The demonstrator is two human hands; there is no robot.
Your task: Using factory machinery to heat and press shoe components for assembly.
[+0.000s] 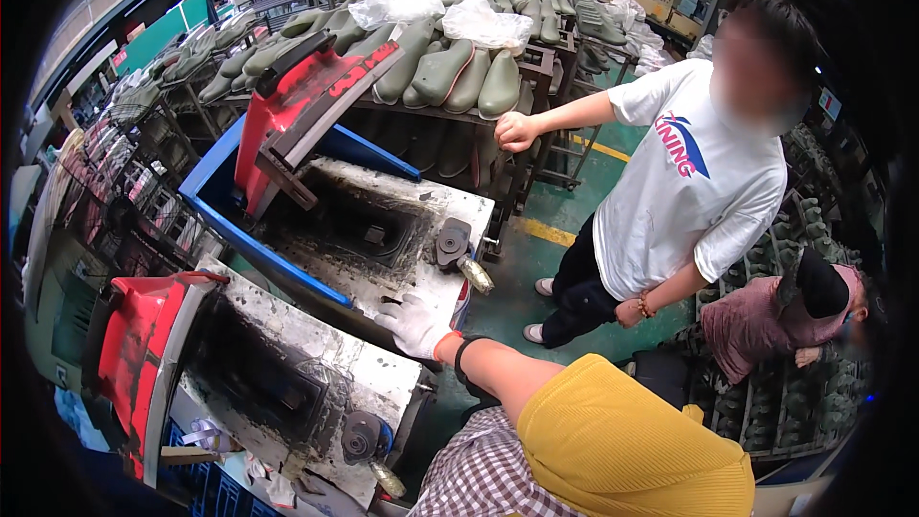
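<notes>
My right hand [415,324], in a white knit glove with an orange cuff, rests at the near edge of a machine's worn white top plate [445,203]. Its fingers look stretched out and hold nothing that I can see. On this plate are a dark, stained recess [375,233] and a round grey knob-like fitting [453,241]. A red hinged lid [273,129] stands raised at its far end. Closer to me is a similar station with another white plate [369,373] and a raised red lid [144,345]. My left hand is out of view.
A person in a white T-shirt [684,182] stands right of the machine, one fist near the racks. Green clog-like shoes [445,72] fill racks behind. Another person in pink [766,325] is at the far right. A blue frame [278,258] edges the farther station.
</notes>
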